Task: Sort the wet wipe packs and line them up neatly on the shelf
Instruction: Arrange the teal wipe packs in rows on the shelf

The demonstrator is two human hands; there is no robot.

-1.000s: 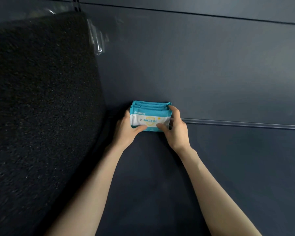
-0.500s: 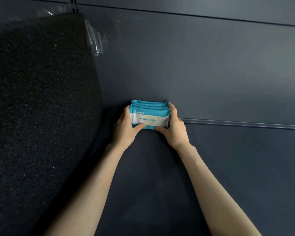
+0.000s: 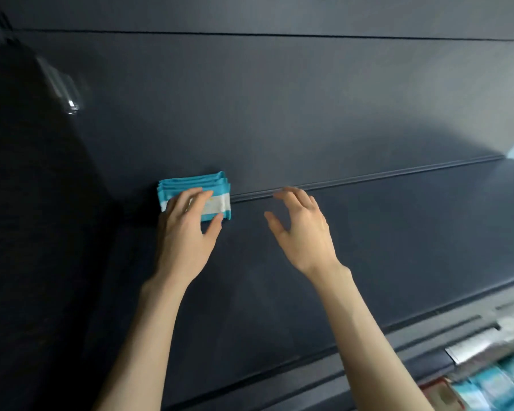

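Teal-and-white soft plastic wet wipe packs (image 3: pixel 218 200): standing on edge, bunched front to back, directly under and behind the left fingers (image 3: pixel 190 200); sitting at the back of the flat dark blue-grey shelf (image 3: pixel 368 247), touching the matching back wall (image 3: pixel 279 114) just beyond the fingertips, near the black rough side panel (image 3: pixel 42 232) to the left of the knuckles. Left hand (image 3: pixel 187 232): lying flat over the front pack, fingers nearly straight and pressing on its face, thumb (image 3: pixel 215 225) stretching out to touch the lower right corner; not curling round anything. Right hand (image 3: pixel 303 229): hovering above the bare shelf, well apart from the packs, fingers (image 3: pixel 297 197) spreading wide and bending loosely, holding nothing; pointing toward the thin dark ridge (image 3: pixel 368 176) running just past the fingertips. Blurred teal packs (image 3: pixel 493 387): lying far below the right wrist, at the lower right corner.
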